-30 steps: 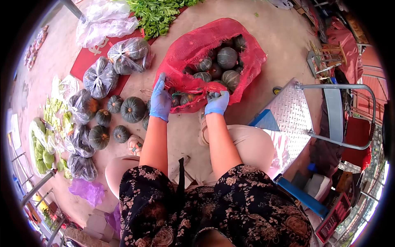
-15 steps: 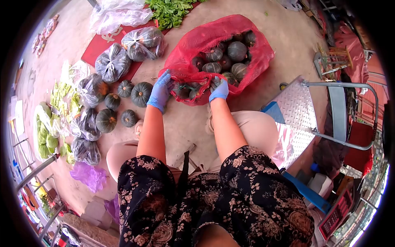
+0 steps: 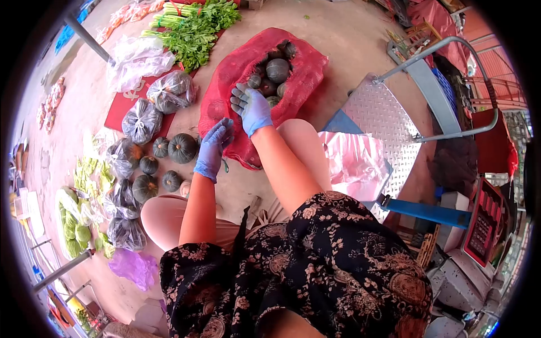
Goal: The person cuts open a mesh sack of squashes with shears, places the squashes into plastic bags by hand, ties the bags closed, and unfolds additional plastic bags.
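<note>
A red mesh bag (image 3: 304,70) full of dark green pumpkins (image 3: 277,70) lies on the floor in front of me, its mouth gaping at the top. Both my hands wear blue gloves with greyish fingers. Over the near side of the bag's mouth, my right hand (image 3: 252,108) is open, its fingers apart and nothing held. My left hand (image 3: 214,147) is by the bag's near left side with fingers stretched out; whether it touches the mesh I cannot tell. Several loose pumpkins (image 3: 182,148) sit on the floor to its left.
Bagged pumpkins (image 3: 142,120) form a row at the left, some on a red mat (image 3: 121,107). Leafy greens (image 3: 203,28) lie behind. A platform scale (image 3: 383,110) with a metal rail stands at the right, its red display (image 3: 484,222) nearer me. A purple plastic bag (image 3: 134,267) lies lower left.
My hands have let go of the bag's near rim. The right hand has moved up over the mouth and opened. The mouth is narrower, with the near rim folded inward. My view has turned rightward.
</note>
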Tool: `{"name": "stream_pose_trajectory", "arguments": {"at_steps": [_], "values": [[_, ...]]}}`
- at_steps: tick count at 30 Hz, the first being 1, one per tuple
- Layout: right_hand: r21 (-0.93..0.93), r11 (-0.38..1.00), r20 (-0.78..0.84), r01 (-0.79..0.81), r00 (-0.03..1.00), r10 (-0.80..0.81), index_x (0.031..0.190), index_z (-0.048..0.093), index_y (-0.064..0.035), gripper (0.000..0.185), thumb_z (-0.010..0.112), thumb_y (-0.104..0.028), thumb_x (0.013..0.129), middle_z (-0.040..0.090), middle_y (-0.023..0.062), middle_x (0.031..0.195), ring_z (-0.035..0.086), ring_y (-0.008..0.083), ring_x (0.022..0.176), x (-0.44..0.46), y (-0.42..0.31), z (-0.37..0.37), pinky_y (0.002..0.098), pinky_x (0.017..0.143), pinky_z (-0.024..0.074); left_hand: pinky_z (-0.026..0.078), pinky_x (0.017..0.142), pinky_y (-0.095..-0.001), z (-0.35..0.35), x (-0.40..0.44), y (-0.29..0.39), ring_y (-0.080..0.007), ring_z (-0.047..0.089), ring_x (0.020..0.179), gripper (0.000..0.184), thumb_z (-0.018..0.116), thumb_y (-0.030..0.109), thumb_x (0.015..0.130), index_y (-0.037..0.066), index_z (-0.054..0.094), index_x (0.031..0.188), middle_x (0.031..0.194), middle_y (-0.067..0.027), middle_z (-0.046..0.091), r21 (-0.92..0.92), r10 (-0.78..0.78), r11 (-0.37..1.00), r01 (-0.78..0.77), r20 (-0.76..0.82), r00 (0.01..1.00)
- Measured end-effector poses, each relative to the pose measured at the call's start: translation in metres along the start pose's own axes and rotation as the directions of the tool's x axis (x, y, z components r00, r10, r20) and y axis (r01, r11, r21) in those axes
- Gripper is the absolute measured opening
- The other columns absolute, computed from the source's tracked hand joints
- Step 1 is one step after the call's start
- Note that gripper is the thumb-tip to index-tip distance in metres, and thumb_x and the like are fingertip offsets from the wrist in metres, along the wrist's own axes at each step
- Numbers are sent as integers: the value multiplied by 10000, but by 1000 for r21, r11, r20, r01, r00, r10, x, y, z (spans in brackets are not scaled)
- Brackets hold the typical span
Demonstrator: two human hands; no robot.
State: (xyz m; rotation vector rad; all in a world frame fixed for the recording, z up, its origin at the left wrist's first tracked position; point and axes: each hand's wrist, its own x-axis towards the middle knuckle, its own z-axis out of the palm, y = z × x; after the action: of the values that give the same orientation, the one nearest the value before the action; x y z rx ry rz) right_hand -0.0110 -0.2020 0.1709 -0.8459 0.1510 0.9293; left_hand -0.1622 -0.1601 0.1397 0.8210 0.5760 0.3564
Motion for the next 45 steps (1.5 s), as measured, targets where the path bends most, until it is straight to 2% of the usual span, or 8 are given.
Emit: {"name": "stream_pose_trajectory", "arguments": {"at_steps": [7, 13, 18, 21, 24, 29, 38, 45], "values": [[-336, 761, 307, 555, 828, -469, 938, 617, -31, 204, 454, -134, 873, 640, 62, 853, 587, 123, 704, -120, -173, -70, 252, 647, 477, 386, 881, -306, 137, -43, 49, -161, 509, 980, 350, 513, 195, 832, 46, 517, 1149, 1150, -71, 547, -103, 109, 991, -89, 210, 972], [-950, 288, -278, -119, 743, -609, 958, 603, -2, 325, 519, -277, 807, 644, 118, 901, 608, 185, 781, -127, -189, -299, 287, 714, 468, 430, 839, -307, 220, -35, -24, -186, 545, 956, 290, 476, 174, 865, 34, 524, 1114, 1104, -99, 572, -228, -135, 951, 208, 297, 945], [-759, -86, -479, -645, 643, -597, 1116, 500, -19, 552, 576, -390, 713, 520, 176, 1127, 486, 363, 1063, -162, -103, -349, 453, 880, 398, 467, 758, -298, 239, -35, -133, -168, 569, 833, 224, 524, 168, 832, 59, 538, 1028, 990, -63, 599, -100, -517, 833, 544, 210, 830], [-732, -215, -313, -647, 600, -736, 1149, 473, -63, 483, 600, -287, 740, 498, 153, 1154, 476, 315, 1083, -172, -67, -356, 448, 842, 414, 467, 670, -242, 213, -29, -172, -114, 565, 741, 224, 540, 196, 825, 90, 546, 1021, 892, -30, 619, 115, -636, 771, 626, 129, 760], [-837, -151, -372, -525, 750, -548, 947, 602, -102, 261, 589, -249, 733, 603, 135, 959, 579, 296, 913, -162, -80, -373, 406, 760, 460, 456, 611, -232, 213, -18, -170, -97, 540, 679, 209, 530, 186, 822, 92, 558, 1007, 822, -7, 618, 182, -538, 834, 521, 60, 841], [-909, 127, -378, -396, 660, -649, 782, 626, -86, 149, 573, -208, 714, 622, 128, 832, 601, 288, 804, -155, -109, -355, 370, 697, 471, 453, 569, -238, 210, -2, -177, -107, 543, 653, 212, 548, 180, 795, 105, 549, 993, 841, -26, 619, 179, -545, 832, 525, 85, 834], [-923, -366, 347, 120, 673, -654, 761, 518, -40, 108, 572, -89, 681, 556, 147, 726, 544, 334, 710, -183, -124, -256, 413, 629, 431, 469, 694, -296, 237, -12, -183, -115, 570, 798, 218, 499, 320, 869, 162, 560, 1006, 931, 5, 607, 293, -738, 669, 683, 157, 656], [-924, 276, 54, 264, 806, -589, 867, 597, -6, 181, 490, -60, 731, 594, 195, 781, 590, 299, 745, -182, -103, -230, 358, 698, 467, 495, 655, -294, 217, 8, -204, -155, 580, 747, 162, 506, 166, 876, 118, 573, 1016, 867, -38, 590, 31, -435, 897, 440, 227, 871]]}}
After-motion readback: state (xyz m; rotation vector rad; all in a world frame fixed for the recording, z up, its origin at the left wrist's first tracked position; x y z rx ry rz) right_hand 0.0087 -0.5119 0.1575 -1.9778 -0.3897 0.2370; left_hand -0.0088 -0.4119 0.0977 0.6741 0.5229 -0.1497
